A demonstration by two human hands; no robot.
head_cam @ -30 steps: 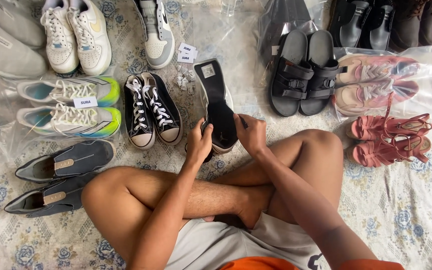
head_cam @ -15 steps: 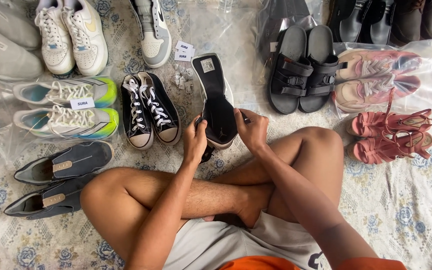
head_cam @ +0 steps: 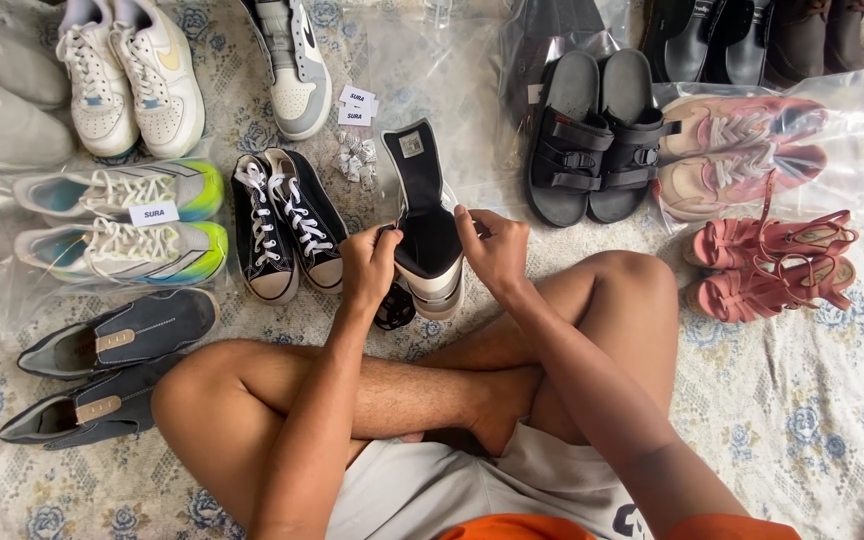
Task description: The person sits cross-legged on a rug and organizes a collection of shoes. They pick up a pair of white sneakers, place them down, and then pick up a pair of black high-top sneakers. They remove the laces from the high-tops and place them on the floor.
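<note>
A high-top sneaker (head_cam: 426, 225) with a black tongue and a white and tan sole stands in front of my crossed legs. My left hand (head_cam: 369, 264) grips its left side at the collar. My right hand (head_cam: 493, 245) holds its right side, fingers on the edge of the opening. The long black tongue is pulled up and away from me. A small dark object (head_cam: 393, 306) lies under my left hand, beside the sneaker's heel.
Black canvas sneakers (head_cam: 284, 222) sit just left. Further left are green-and-white runners (head_cam: 117, 222) in plastic and dark slip-ons (head_cam: 112, 340). Black sandals (head_cam: 597, 135), pink sneakers (head_cam: 742, 150) in a bag and coral sandals (head_cam: 767, 265) lie right. White tags (head_cam: 356, 104) lie behind.
Both hands have shifted from the sneaker's heel up to the sides of its opening. The sneaker has turned more upright and the tongue stands higher.
</note>
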